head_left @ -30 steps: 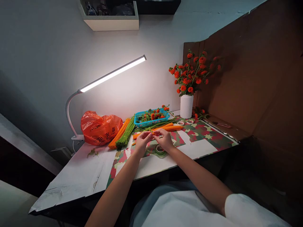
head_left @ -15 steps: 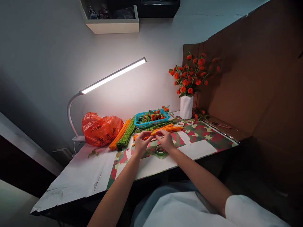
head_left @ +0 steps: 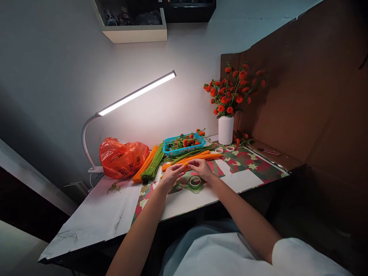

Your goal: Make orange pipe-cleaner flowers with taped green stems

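Observation:
Between the fingertips of my left hand [head_left: 171, 175] and my right hand [head_left: 201, 170] is a small orange fuzzy piece [head_left: 186, 165], pinched from both sides. Both hands are closed on it above the table. Just below them lies a roll of green tape [head_left: 195, 182] on the camouflage-patterned sheet. Behind my hands, orange fuzzy stems [head_left: 198, 155] lie in a loose pile. To the left are a bundle of green stems [head_left: 153, 165] and a bundle of orange stems [head_left: 146, 164].
A blue basket [head_left: 169, 151] holds orange flowers. A white vase [head_left: 225, 131] of orange flowers stands at the back right, near two small tape rolls and pliers [head_left: 268, 151]. An orange plastic bag [head_left: 122, 159] and a lit lamp [head_left: 138, 93] are at the left.
My left hand has lowered slightly and turned, its fingers now closer together. The small orange piece sits a little lower between both hands. The view has shifted slightly.

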The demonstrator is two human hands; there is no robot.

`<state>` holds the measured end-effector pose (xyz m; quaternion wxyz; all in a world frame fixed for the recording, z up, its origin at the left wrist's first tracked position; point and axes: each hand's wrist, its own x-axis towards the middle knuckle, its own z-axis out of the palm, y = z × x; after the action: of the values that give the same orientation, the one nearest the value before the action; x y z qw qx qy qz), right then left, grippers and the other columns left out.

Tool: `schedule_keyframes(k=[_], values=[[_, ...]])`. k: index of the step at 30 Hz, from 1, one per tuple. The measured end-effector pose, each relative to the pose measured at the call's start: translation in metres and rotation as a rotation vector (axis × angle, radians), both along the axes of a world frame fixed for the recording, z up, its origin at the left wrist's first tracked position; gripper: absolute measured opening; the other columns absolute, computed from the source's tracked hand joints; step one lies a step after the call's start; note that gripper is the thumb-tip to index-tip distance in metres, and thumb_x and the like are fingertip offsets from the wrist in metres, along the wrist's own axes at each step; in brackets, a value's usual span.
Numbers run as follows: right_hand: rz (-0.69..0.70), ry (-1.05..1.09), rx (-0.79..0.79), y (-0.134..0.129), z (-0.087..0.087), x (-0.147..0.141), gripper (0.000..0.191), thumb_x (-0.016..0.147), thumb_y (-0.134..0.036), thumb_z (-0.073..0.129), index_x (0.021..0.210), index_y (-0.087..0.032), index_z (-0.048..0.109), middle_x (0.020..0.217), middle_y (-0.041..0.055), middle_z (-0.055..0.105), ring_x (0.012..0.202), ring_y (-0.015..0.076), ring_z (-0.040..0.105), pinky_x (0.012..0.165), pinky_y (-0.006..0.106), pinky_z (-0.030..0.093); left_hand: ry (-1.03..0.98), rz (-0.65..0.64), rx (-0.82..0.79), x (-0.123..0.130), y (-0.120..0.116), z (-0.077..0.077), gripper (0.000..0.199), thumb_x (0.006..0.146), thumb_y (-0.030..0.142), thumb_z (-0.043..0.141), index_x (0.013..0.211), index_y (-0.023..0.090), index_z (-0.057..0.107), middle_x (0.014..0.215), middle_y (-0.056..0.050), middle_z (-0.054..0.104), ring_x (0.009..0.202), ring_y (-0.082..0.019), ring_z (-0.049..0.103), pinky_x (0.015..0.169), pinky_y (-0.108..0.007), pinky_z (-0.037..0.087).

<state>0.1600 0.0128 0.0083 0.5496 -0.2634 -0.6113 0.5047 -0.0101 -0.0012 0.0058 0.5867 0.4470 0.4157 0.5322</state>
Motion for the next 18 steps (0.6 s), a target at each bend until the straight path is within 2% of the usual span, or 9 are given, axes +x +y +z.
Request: schedule_keyframes(k=[3, 5, 7, 9, 11, 13, 18], values=[[-0.061, 0.016, -0.013, 0.000, -0.001, -0.001, 0.029, 0.062, -0.040, 0.074, 0.079, -0.017, 0.070, 0.080, 0.0062, 0.072, 0.077, 0.0209, 0.067, 0.072, 0.035, 0.055, -0.046, 0.020, 0.004, 0.003, 0.001, -0.001, 0.040, 0.050, 0.034, 0.087, 0.080, 0.014, 0.070, 0.087, -0.007, 0.072, 0.075, -0.016, 0.066, 0.074, -0.028, 0.052], [-0.200, 0.030, -0.009, 0.000, -0.002, -0.003, 0.030, 0.064, -0.038, 0.073, 0.083, -0.016, 0.069, 0.083, 0.0075, 0.072, 0.076, 0.0203, 0.067, 0.071, 0.034, 0.055, -0.083, 0.091, 0.011, 0.008, 0.001, 0.000, 0.042, 0.049, 0.034, 0.087, 0.082, 0.014, 0.069, 0.088, -0.008, 0.072, 0.077, -0.017, 0.067, 0.077, -0.030, 0.053], [-0.373, -0.007, 0.075, -0.003, -0.002, -0.004, 0.028, 0.067, -0.034, 0.072, 0.087, -0.016, 0.068, 0.085, 0.0084, 0.071, 0.075, 0.0201, 0.066, 0.072, 0.034, 0.055, -0.135, 0.174, 0.022, 0.013, 0.002, 0.001, 0.043, 0.049, 0.033, 0.087, 0.082, 0.015, 0.068, 0.089, -0.008, 0.071, 0.080, -0.018, 0.067, 0.079, -0.030, 0.053], [-0.483, -0.102, 0.244, -0.006, -0.003, -0.005, 0.023, 0.070, -0.028, 0.070, 0.089, -0.017, 0.068, 0.088, 0.0086, 0.070, 0.080, 0.0211, 0.065, 0.076, 0.035, 0.054, -0.180, 0.203, 0.027, 0.016, 0.001, 0.001, 0.041, 0.051, 0.031, 0.087, 0.083, 0.015, 0.066, 0.089, -0.007, 0.071, 0.082, -0.018, 0.067, 0.082, -0.031, 0.053], [-0.502, -0.209, 0.419, -0.008, -0.003, -0.007, 0.019, 0.072, -0.022, 0.068, 0.091, -0.019, 0.068, 0.091, 0.0083, 0.069, 0.087, 0.0227, 0.064, 0.083, 0.037, 0.051, -0.201, 0.189, 0.029, 0.018, 0.001, 0.001, 0.038, 0.053, 0.028, 0.085, 0.083, 0.016, 0.065, 0.087, -0.006, 0.070, 0.081, -0.017, 0.067, 0.084, -0.032, 0.052], [-0.490, -0.289, 0.520, -0.008, -0.005, -0.010, 0.019, 0.074, -0.018, 0.065, 0.093, -0.020, 0.068, 0.094, 0.0082, 0.069, 0.093, 0.0235, 0.063, 0.087, 0.039, 0.050, -0.196, 0.164, 0.028, 0.019, 0.000, 0.000, 0.035, 0.056, 0.026, 0.084, 0.083, 0.016, 0.064, 0.084, -0.004, 0.070, 0.079, -0.016, 0.067, 0.084, -0.033, 0.053], [-0.504, -0.374, 0.578, -0.004, -0.011, -0.012, 0.022, 0.076, -0.014, 0.061, 0.095, -0.020, 0.069, 0.094, 0.0086, 0.068, 0.092, 0.0237, 0.062, 0.086, 0.039, 0.050, -0.127, 0.148, 0.015, 0.019, 0.000, -0.002, 0.032, 0.059, 0.033, 0.081, 0.082, 0.015, 0.066, 0.079, -0.004, 0.069, 0.071, -0.014, 0.066, 0.076, -0.030, 0.054]])
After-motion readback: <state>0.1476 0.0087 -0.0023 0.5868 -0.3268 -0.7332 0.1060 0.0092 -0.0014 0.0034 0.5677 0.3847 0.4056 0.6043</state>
